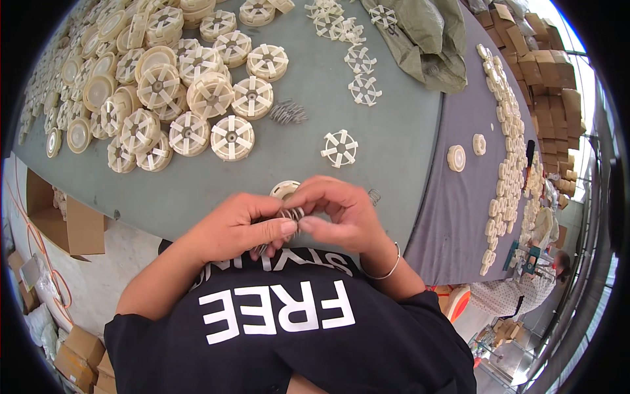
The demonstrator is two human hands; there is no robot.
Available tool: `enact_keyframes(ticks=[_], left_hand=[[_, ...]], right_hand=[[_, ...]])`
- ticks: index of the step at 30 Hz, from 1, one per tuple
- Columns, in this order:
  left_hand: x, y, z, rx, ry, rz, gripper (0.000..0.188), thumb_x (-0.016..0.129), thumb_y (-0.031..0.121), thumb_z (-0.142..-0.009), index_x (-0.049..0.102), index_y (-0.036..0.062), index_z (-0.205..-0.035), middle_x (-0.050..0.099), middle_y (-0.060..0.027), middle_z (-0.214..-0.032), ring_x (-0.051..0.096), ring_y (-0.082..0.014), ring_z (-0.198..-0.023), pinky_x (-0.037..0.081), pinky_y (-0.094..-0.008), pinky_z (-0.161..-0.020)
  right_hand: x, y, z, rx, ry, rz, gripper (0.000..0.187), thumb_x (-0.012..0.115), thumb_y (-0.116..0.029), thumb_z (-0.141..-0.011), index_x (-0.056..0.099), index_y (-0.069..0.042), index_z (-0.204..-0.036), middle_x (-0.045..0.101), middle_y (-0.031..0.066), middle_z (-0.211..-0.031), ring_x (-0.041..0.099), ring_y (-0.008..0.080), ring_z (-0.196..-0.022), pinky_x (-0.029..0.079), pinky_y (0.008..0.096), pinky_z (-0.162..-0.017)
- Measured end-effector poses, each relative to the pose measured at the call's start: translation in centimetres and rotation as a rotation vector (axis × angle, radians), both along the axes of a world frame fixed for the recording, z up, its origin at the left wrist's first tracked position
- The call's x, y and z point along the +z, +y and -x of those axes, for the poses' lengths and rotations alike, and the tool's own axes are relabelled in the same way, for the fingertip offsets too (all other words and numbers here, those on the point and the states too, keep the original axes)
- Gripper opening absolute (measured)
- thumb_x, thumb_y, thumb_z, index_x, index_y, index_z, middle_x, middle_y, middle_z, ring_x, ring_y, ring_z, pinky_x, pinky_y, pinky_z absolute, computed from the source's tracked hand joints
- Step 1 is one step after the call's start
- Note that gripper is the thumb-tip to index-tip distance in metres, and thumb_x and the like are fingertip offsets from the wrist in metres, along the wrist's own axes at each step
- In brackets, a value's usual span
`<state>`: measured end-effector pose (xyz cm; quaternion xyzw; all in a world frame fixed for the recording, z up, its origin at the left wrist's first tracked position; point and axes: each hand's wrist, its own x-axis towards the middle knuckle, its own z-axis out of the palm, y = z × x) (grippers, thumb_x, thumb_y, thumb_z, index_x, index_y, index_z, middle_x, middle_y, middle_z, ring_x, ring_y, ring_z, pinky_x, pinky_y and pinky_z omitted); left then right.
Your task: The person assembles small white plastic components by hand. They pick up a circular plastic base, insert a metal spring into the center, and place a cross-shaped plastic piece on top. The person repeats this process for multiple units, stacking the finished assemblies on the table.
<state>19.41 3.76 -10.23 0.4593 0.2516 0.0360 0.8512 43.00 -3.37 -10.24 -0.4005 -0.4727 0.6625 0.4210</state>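
At the near edge of the green-grey table, my left hand point(239, 226) is closed around several metal coil springs point(293, 213), some showing beneath its fingers. My right hand point(344, 213) meets it fingertip to fingertip, thumb and fingers pinched at the springs' right end. Just beyond the hands sits a cream round plastic housing point(284, 189), partly hidden by them. A single loose spring point(375, 196) lies to the right of my right hand. Farther off are a white spoked ring point(340, 148) lying flat and a small heap of springs point(289, 112).
Many cream round spoked assemblies point(232, 138) are piled at the left. More spoked rings point(364, 89) trail near a green sack point(430, 46). On the purple-grey cloth point(453, 203) stand two round parts and a long row of white pieces point(505, 190). A person point(518, 292) works at far right.
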Motion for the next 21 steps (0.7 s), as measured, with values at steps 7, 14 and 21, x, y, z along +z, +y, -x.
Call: enact_keyframes(ticks=[7, 14, 21], left_hand=[[-0.2, -0.1, 0.0, -0.124, -0.107, 0.009, 0.025, 0.066, 0.022, -0.095, 0.073, 0.0005, -0.105, 0.073, -0.0064, -0.084, 0.068, -0.0112, -0.069, 0.052, -0.0222, -0.057], [-0.4, 1.2, 2.4, 0.244, -0.131, 0.065, 0.036, 0.068, 0.023, -0.091, 0.067, -0.0015, -0.118, 0.073, -0.0111, -0.103, 0.072, -0.0141, -0.072, 0.053, -0.0222, -0.051], [-0.1, 0.8, 2.2, 0.257, 0.209, -0.120, 0.020, 0.072, 0.015, -0.097, 0.070, 0.0042, -0.113, 0.074, -0.0029, -0.096, 0.066, -0.0077, -0.074, 0.051, -0.0228, -0.057]], right_hand=[[-1.2, 0.5, 0.4, -0.248, 0.141, -0.275, 0.030, 0.068, 0.007, -0.091, 0.065, 0.004, -0.120, 0.059, 0.0124, -0.122, 0.061, 0.0151, -0.110, 0.052, 0.0298, -0.094], [-0.1, 0.5, -0.4, -0.116, -0.439, -0.449, 0.038, 0.070, 0.008, -0.087, 0.067, -0.004, -0.123, 0.061, 0.0102, -0.116, 0.066, 0.0202, -0.104, 0.056, 0.0325, -0.080], [0.2, 0.5, 0.2, 0.012, -0.785, -0.603, 0.039, 0.079, 0.000, -0.076, 0.071, -0.008, -0.113, 0.064, 0.0084, -0.107, 0.065, 0.0284, -0.097, 0.055, 0.0375, -0.083]])
